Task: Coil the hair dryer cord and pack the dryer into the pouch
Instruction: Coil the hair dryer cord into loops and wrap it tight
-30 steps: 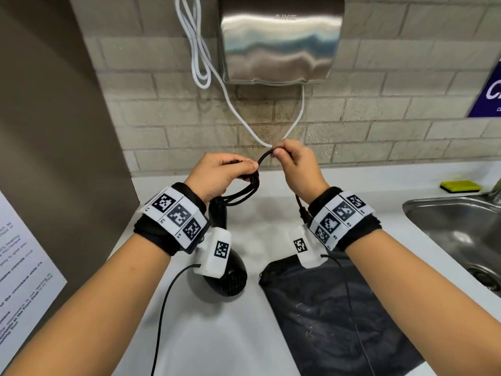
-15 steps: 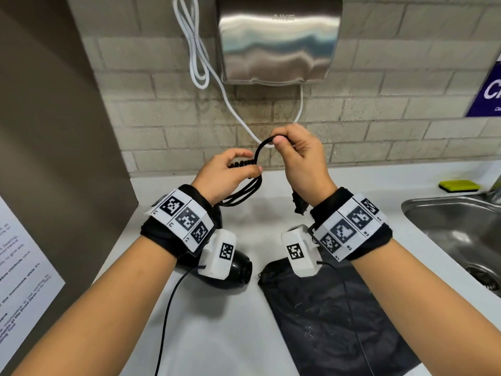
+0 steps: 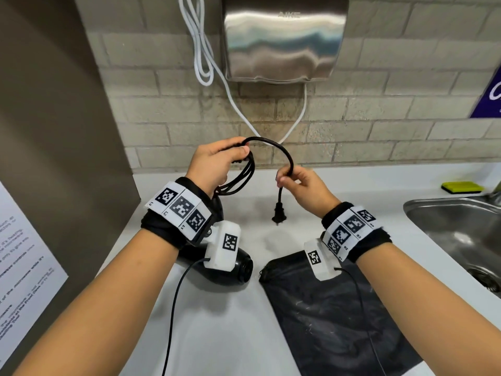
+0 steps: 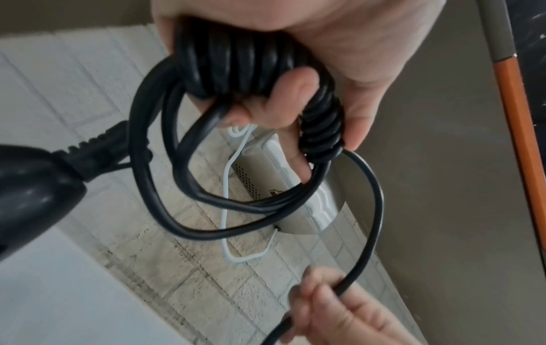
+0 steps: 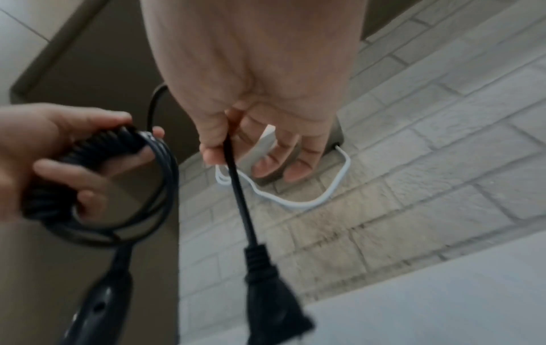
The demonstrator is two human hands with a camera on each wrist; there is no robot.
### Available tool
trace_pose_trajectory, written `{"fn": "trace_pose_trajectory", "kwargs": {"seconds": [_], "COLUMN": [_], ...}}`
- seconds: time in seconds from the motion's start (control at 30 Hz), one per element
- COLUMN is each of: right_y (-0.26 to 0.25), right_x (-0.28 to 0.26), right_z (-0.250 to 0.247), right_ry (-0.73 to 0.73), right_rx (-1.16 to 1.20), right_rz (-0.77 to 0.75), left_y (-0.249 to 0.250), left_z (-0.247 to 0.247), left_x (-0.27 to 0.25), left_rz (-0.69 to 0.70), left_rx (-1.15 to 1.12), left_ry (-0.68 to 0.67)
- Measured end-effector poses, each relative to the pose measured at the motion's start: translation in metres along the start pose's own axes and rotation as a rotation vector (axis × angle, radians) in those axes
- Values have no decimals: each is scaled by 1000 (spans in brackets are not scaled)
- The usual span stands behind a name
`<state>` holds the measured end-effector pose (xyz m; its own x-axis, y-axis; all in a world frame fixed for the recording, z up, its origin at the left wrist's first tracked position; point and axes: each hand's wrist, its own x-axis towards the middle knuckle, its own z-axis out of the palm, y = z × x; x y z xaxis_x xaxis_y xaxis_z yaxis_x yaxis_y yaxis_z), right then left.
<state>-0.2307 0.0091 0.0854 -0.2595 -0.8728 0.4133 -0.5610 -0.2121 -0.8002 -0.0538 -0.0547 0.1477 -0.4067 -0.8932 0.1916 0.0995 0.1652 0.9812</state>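
Wall [image 3: 379, 109] far, sink [image 3: 444, 213] right. Left hand [image 3: 214, 164] grips coiled cord [image 3: 271, 143]; right hand [image 3: 306, 185] pinches it, plug [image 3: 278, 214] dangling below.

Hand dryer [image 3: 284, 39]: embossed brand "AIKE". Wall notice [image 3: 24, 256]: printed lines, too blurred to read. Blue sign [image 3: 489, 96]: white lettering, cut off.

Black wristbands [image 3: 173, 229] carry white square-coded marker strips and white camera boxes [image 3: 223, 246] with thin black cables.
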Motion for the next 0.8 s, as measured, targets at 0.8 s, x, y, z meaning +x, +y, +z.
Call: {"fn": "trace_pose_trajectory", "kwargs": {"seconds": [0.8], "right_y": [-45], "right_x": [-11], "right_z": [32], "right_ry": [166], "right_rx": [209], "right_rz": [-315], "left_y": [1], "left_z": [-4], "left_x": [3], "left_rz": [-16], "left_rx": [-57], "left_ry": [-46]}}
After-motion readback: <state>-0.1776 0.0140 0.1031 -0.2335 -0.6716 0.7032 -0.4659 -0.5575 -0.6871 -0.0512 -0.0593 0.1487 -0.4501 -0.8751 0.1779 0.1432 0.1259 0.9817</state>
